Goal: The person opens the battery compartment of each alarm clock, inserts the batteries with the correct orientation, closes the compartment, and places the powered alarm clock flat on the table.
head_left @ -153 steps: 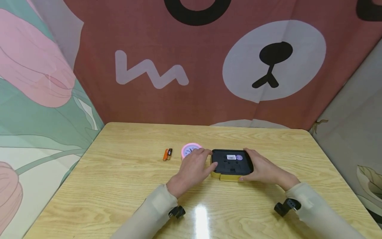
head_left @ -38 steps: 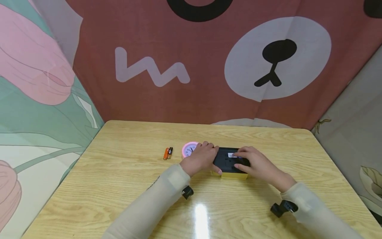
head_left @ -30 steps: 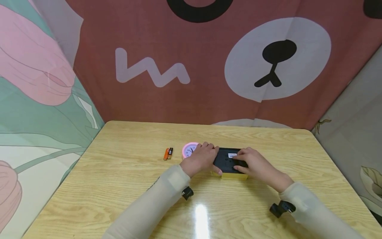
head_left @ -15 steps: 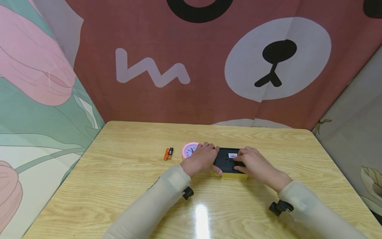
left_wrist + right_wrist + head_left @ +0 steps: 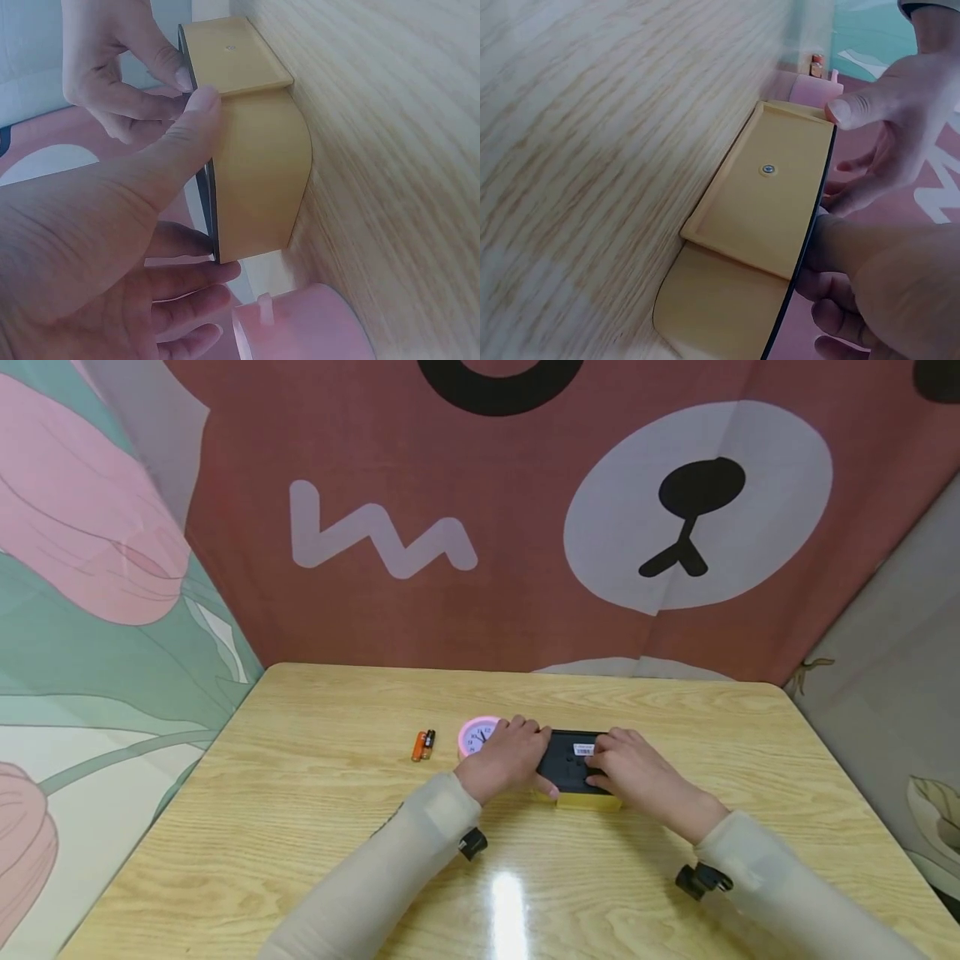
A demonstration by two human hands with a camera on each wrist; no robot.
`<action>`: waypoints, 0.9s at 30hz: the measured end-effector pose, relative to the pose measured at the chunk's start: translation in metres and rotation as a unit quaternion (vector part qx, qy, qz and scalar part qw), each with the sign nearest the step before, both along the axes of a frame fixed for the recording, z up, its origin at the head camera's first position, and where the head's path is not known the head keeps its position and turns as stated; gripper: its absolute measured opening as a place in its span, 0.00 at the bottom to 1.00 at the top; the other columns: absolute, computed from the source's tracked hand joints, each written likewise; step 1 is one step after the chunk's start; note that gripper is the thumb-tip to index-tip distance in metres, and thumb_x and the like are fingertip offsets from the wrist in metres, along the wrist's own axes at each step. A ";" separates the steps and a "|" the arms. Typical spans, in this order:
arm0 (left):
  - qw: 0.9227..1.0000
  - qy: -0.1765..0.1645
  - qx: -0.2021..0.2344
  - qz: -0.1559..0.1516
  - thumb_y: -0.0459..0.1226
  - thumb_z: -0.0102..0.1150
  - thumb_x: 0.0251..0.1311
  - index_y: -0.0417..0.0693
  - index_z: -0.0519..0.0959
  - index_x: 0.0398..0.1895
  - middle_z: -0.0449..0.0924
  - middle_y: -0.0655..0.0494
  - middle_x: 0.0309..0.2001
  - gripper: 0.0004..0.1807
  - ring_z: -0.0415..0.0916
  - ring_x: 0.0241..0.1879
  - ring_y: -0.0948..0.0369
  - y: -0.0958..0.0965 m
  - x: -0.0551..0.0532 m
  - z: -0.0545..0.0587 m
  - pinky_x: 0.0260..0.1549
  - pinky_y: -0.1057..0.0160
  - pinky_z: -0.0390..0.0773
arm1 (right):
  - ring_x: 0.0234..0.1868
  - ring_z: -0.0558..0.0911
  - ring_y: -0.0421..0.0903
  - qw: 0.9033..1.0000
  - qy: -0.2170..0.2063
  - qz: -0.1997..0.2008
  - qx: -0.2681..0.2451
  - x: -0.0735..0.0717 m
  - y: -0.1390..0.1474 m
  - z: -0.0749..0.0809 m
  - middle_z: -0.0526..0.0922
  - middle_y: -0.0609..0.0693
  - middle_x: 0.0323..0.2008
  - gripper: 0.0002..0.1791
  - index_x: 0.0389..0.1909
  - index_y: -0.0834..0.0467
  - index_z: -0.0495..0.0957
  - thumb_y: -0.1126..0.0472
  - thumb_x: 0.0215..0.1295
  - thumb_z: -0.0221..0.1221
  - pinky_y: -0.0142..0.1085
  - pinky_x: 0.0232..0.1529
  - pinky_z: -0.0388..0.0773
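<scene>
A yellow box-shaped device with a black underside (image 5: 558, 768) lies on the table, black face up, with a white label on it. My left hand (image 5: 506, 760) grips its left end; in the left wrist view the thumb (image 5: 199, 112) lies over the edge of the yellow side (image 5: 259, 165). Thumb and bent fingers of my right hand (image 5: 645, 777) touch the black face near the label. Whether they pinch a part there is hidden by the hand. The right wrist view shows the yellow side wall (image 5: 765, 202) with a screw in it.
A round pink clock (image 5: 471, 737) stands just left of the device, partly behind my left hand. Further left lie an orange battery (image 5: 418, 747) and a black-and-copper battery (image 5: 428, 744), side by side. The wooden table (image 5: 337, 827) meets a printed cloth backdrop (image 5: 525, 610) behind.
Earlier both hands held the device by its two ends. My right hand has since moved onto the black face, its fingertips drawing slightly closer; my left hand has shifted right and holds still.
</scene>
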State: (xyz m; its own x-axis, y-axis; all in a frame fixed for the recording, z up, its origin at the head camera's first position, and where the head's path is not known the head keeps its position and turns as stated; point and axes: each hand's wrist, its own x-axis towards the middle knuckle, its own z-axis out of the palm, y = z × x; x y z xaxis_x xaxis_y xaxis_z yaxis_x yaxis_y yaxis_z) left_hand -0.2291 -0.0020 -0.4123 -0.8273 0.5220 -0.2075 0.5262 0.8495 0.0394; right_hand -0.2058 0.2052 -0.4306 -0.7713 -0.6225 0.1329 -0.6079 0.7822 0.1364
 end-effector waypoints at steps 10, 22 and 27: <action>1.000 -0.001 -0.005 0.002 0.69 0.64 0.52 0.50 0.59 0.79 0.68 0.52 0.73 0.56 0.65 0.70 0.54 0.001 0.000 0.001 0.72 0.53 0.62 | 0.37 0.72 0.48 0.994 0.055 0.030 0.086 0.006 -0.006 -0.002 0.81 0.50 0.33 0.13 0.36 0.61 0.88 0.54 0.61 0.70 0.46 0.53 0.77; 1.000 -0.003 -0.004 0.008 0.68 0.65 0.51 0.49 0.60 0.78 0.69 0.52 0.72 0.57 0.66 0.68 0.54 0.003 0.001 0.001 0.72 0.53 0.63 | 0.35 0.67 0.49 0.988 0.100 0.054 0.106 0.011 -0.010 -0.004 0.77 0.52 0.33 0.05 0.32 0.62 0.85 0.68 0.55 0.71 0.44 0.46 0.76; 1.000 -0.002 -0.006 0.008 0.68 0.65 0.51 0.49 0.60 0.79 0.68 0.52 0.73 0.57 0.65 0.69 0.54 0.003 0.001 0.002 0.72 0.53 0.63 | 0.35 0.67 0.48 0.985 0.102 0.052 0.125 0.012 -0.013 -0.001 0.77 0.52 0.33 0.03 0.30 0.61 0.85 0.67 0.57 0.71 0.44 0.47 0.77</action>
